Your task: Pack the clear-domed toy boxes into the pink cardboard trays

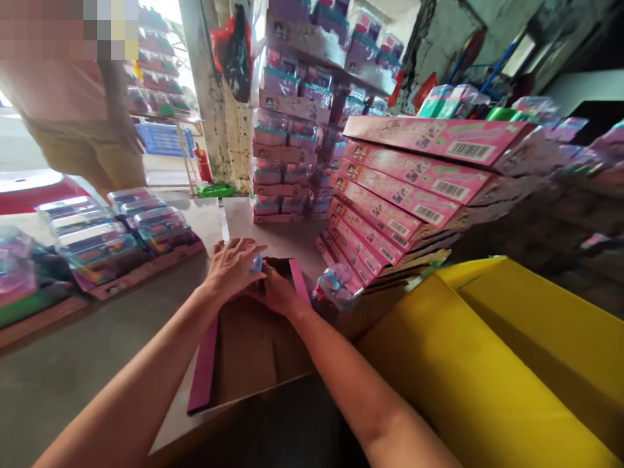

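Note:
An open pink-edged cardboard tray (246, 351) lies in front of me, its brown inside showing. My left hand (234, 265) is over the tray's far left part, fingers curled round a small clear package with blue and pink parts (256, 262). Beside it, my right hand (280, 290) reaches into the far end of the tray with its fingers bent; their tips are partly hidden, and what they hold cannot be made out. Just right of the tray sits another clear package (337, 283) with blue and pink contents.
Stacked pink trays (390, 188) lean at the right, behind a large yellow box (468, 344). Trays of clear packages (97, 244) line the left of the table (63, 383). Packed trays (285, 143) rise at the back. A person (88, 136) stands at upper left.

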Motion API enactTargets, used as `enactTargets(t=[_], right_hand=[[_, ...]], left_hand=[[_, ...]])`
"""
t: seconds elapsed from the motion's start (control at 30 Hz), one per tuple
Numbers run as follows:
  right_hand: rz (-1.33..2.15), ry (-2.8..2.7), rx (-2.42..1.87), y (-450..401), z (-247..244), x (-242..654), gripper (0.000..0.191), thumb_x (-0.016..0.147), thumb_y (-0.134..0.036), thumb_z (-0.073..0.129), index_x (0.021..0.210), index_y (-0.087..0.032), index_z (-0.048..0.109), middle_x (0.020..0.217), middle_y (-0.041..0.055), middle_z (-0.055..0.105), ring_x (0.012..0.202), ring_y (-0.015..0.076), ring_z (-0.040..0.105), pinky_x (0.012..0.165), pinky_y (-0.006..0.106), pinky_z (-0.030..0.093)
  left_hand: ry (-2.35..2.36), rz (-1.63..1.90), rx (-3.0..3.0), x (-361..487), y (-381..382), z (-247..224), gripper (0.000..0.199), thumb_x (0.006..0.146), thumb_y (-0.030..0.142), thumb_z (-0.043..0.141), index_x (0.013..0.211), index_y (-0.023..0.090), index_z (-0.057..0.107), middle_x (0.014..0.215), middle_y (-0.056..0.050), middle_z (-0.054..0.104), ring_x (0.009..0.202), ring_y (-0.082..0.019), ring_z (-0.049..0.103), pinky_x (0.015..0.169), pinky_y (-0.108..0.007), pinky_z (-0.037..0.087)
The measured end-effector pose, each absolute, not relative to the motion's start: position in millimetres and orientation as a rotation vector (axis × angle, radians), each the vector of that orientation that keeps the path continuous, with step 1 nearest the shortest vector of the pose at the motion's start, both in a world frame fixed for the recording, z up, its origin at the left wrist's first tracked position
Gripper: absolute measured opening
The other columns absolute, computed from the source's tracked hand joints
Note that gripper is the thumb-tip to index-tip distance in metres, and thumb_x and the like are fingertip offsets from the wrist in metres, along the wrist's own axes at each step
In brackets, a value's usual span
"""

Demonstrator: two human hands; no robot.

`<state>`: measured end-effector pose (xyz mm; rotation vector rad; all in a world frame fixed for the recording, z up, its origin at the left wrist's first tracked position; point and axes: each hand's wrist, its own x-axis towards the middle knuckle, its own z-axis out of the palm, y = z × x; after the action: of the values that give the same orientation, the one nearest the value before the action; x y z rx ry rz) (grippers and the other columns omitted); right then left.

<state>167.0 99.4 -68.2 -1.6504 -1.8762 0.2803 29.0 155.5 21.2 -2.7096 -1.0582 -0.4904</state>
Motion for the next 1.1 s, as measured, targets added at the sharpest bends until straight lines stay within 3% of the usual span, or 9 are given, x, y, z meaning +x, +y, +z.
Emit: enactTargets(t=[0.07, 0.13, 0.33, 0.6, 0.7, 0.8, 0.87, 1.0, 1.1], right_hand=[[0.098, -1.813, -1.893, 88.5, -56.9, 178.7, 0.053, 0.093, -0.022, 0.055, 0.144, -0.015, 0.044, 0.147, 0.0144, 0.044, 0.135, 0.0271, 0.044, 0.112, 0.040, 0.042], [-0.030, -1.643, -2.145, 82.9, -49.2, 189.2, 0.042, 0.095, -0.016, 0.047, 0.136, -0.016, 0.053, 0.145, 0.0144, 0.044, 0.132, 0.0261, 0.044, 0.108, 0.036, 0.044], [0.041, -1.373, -2.462, 89.7, -53.1, 199.2, 0.046, 0.095, -0.004, 0.036, 0.135, -0.019, 0.054, 0.126, 0.0164, 0.052, 0.105, 0.0211, 0.060, 0.084, 0.030, 0.053], [0.067, -1.348, -2.531, 92.9, -48.2, 184.2, 0.044, 0.099, -0.011, 0.033, 0.139, -0.022, 0.050, 0.124, 0.0153, 0.056, 0.111, 0.0252, 0.058, 0.081, 0.034, 0.054], [-0.054, -1.473, -2.423, 65.5, -15.4, 180.1, 0.047, 0.099, -0.020, 0.042, 0.146, -0.022, 0.043, 0.134, 0.0155, 0.051, 0.120, 0.0277, 0.051, 0.091, 0.040, 0.052], [-0.403, -1.504, -2.171, 16.3, 15.7, 197.9, 0.057, 0.093, -0.036, 0.061, 0.145, -0.023, 0.042, 0.140, 0.0132, 0.046, 0.130, 0.0295, 0.041, 0.105, 0.046, 0.043], [-0.496, -1.422, -2.115, -15.5, 20.3, 221.3, 0.065, 0.088, -0.040, 0.068, 0.144, -0.021, 0.043, 0.139, 0.0137, 0.046, 0.129, 0.0298, 0.041, 0.109, 0.046, 0.040], [-0.346, -1.372, -2.131, -47.5, -6.7, 263.4, 0.090, 0.073, -0.046, 0.082, 0.144, -0.011, 0.042, 0.134, 0.0192, 0.049, 0.126, 0.0315, 0.047, 0.108, 0.045, 0.042], [-0.238, -1.385, -2.135, -49.2, -22.2, 274.9, 0.094, 0.069, -0.040, 0.086, 0.145, -0.009, 0.040, 0.127, 0.0194, 0.054, 0.119, 0.0293, 0.054, 0.103, 0.042, 0.046]], left_hand=[[-1.111, -0.506, -2.676, 31.0, 153.0, 18.7, 0.054, 0.083, 0.041, 0.070, 0.135, 0.033, 0.057, 0.139, -0.007, 0.054, 0.126, -0.032, 0.047, 0.106, -0.051, 0.033], [-1.175, -0.493, -2.647, 34.2, 151.2, 17.7, 0.054, 0.083, 0.042, 0.070, 0.135, 0.032, 0.058, 0.138, -0.007, 0.054, 0.124, -0.033, 0.047, 0.104, -0.052, 0.032], [-1.284, -0.455, -2.590, 41.8, 153.8, 18.7, 0.056, 0.083, 0.049, 0.068, 0.135, 0.031, 0.058, 0.137, -0.008, 0.055, 0.122, -0.033, 0.047, 0.102, -0.052, 0.033], [-1.299, -0.456, -2.593, 47.9, 151.2, 20.4, 0.056, 0.081, 0.049, 0.069, 0.132, 0.028, 0.060, 0.135, -0.011, 0.055, 0.124, -0.037, 0.045, 0.102, -0.056, 0.032], [-1.307, -0.488, -2.611, 49.6, 152.6, 19.9, 0.055, 0.080, 0.048, 0.069, 0.130, 0.027, 0.062, 0.134, -0.013, 0.055, 0.122, -0.038, 0.045, 0.100, -0.056, 0.032], [-1.287, -0.523, -2.627, 48.8, 155.2, 17.3, 0.055, 0.079, 0.047, 0.069, 0.130, 0.027, 0.063, 0.132, -0.013, 0.056, 0.121, -0.039, 0.045, 0.100, -0.057, 0.032], [-1.284, -0.529, -2.627, 48.0, 156.1, 15.8, 0.055, 0.078, 0.046, 0.070, 0.130, 0.027, 0.063, 0.132, -0.013, 0.055, 0.121, -0.039, 0.045, 0.100, -0.057, 0.031], [-1.254, -0.532, -2.615, 47.6, 154.8, 15.9, 0.051, 0.081, 0.046, 0.067, 0.128, 0.027, 0.063, 0.131, -0.014, 0.055, 0.120, -0.040, 0.045, 0.099, -0.057, 0.032], [-1.266, -0.521, -2.607, 47.7, 152.8, 18.6, 0.053, 0.080, 0.047, 0.068, 0.128, 0.026, 0.062, 0.131, -0.014, 0.055, 0.120, -0.040, 0.045, 0.099, -0.058, 0.033]])
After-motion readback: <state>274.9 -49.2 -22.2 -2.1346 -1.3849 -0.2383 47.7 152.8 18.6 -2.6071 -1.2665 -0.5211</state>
